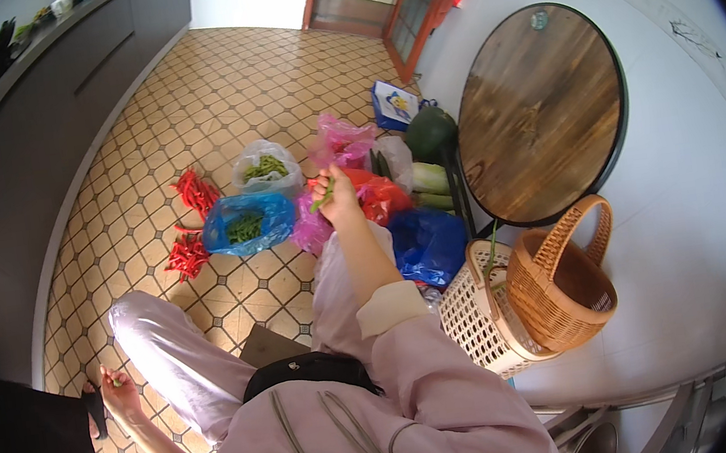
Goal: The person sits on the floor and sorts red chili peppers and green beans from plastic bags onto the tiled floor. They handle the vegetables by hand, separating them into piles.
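Observation:
My right hand grips a slim green vegetable piece above several plastic bags on the floor. Low at the left, my left hand holds a small green piece in its fingers, beside my knee. In front of me a blue plastic bag lies open around small green vegetable pieces. Behind it, a whitish plastic bag contains green pods or peppers. Two heaps of red chili peppers lie left of the bags. Pink bags and a red bag surround my right hand.
A dark green melon, a cabbage and a dark blue bag lie rightward. A round wooden tabletop leans against the wall above a white basket and a wicker basket. Someone's sandaled foot is near my left hand.

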### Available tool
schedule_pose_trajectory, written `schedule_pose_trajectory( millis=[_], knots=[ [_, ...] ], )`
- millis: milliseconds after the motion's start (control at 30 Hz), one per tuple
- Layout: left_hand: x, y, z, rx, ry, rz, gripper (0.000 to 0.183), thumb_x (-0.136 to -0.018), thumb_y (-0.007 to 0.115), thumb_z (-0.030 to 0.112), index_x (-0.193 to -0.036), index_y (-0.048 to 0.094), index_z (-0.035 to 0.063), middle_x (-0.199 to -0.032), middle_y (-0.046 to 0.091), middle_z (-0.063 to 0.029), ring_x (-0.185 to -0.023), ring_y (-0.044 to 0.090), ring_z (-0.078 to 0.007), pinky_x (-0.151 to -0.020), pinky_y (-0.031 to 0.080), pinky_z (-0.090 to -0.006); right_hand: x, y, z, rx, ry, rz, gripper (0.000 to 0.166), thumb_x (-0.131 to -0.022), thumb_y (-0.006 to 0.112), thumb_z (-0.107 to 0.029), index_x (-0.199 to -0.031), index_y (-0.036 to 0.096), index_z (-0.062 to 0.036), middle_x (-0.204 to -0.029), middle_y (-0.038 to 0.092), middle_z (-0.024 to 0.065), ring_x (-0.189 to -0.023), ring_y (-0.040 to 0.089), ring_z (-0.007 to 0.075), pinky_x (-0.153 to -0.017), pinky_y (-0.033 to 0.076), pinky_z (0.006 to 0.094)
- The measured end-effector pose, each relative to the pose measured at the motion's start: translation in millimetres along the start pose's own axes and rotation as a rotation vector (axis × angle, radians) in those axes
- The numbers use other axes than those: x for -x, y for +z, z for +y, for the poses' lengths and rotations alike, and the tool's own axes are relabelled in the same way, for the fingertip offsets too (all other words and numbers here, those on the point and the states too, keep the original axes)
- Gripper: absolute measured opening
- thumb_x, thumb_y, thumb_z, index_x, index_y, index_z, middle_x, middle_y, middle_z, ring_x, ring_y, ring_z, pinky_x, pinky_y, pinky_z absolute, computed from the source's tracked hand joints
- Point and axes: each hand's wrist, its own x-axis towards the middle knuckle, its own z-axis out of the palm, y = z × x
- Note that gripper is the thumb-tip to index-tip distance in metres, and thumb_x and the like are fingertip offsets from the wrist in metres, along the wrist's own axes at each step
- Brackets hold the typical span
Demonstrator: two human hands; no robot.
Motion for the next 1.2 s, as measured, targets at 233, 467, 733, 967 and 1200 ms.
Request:
schedule_pose_trajectory(
  millis=[233, 467, 733, 967, 1200],
  knots=[
    [-24.7, 29.2, 10.7, -0.016, -0.042, 0.054, 0.021, -0.096, 0.046, 0.009, -0.110, 0.059, 0.0019, -0.082, 0.057, -0.0041, -0.071, 0.050, -0.0130, -0.062, 0.041, -0.0245, 104.2, 92.1, 17.5, -0.120, 0.052, -0.563, 0.033, -0.100, 0.041, -0.035, -0.080, 0.051, -0.0108, -0.061, 0.036, -0.0037, -0.052, 0.034, 0.0089, -0.050, 0.029, 0.0233],
    [-33.9, 97.0, -0.2, -0.055, -0.088, -0.054, 0.024, -0.097, 0.040, 0.008, -0.115, 0.054, -0.0010, -0.086, 0.053, -0.0058, -0.073, 0.045, -0.0148, -0.066, 0.038, -0.0269, 176.7, -6.2, -16.7, 0.245, -0.089, -0.333, 0.042, -0.100, 0.038, -0.038, -0.069, 0.040, -0.0106, -0.056, 0.030, -0.0036, -0.045, 0.028, 0.0080, -0.046, 0.024, 0.0229],
    [-14.0, 215.2, -34.4, -0.014, -0.084, -0.303, 0.020, -0.098, 0.037, 0.007, -0.107, 0.052, -0.0032, -0.083, 0.047, -0.0064, -0.071, 0.039, -0.0155, -0.066, 0.035, -0.0268, 244.8, -144.3, -38.7, 0.193, -0.121, 0.436, 0.033, -0.098, 0.048, -0.032, -0.075, 0.050, -0.0098, -0.057, 0.030, -0.0041, -0.047, 0.027, 0.0067, -0.043, 0.020, 0.0228],
    [0.5, 265.9, -75.3, -0.069, -0.135, -0.318, 0.012, -0.096, 0.044, 0.005, -0.103, 0.051, -0.0015, -0.082, 0.046, -0.0050, -0.072, 0.041, -0.0143, -0.066, 0.037, -0.0265, 210.4, -166.4, -45.0, 0.310, -0.187, 0.507, 0.031, -0.099, 0.049, -0.029, -0.076, 0.051, -0.0076, -0.056, 0.030, -0.0032, -0.046, 0.028, 0.0076, -0.041, 0.024, 0.0218],
    [-0.5, 287.1, -133.3, -0.169, -0.170, -0.227, 0.018, -0.099, 0.039, 0.013, -0.101, 0.053, 0.0008, -0.079, 0.045, -0.0003, -0.068, 0.039, -0.0105, -0.060, 0.035, -0.0232, 99.4, -98.6, -17.4, 0.558, -0.052, 0.254, 0.031, -0.099, 0.047, -0.029, -0.082, 0.058, -0.0057, -0.056, 0.037, -0.0033, -0.045, 0.029, 0.0058, -0.040, 0.021, 0.0216]
  ],
)
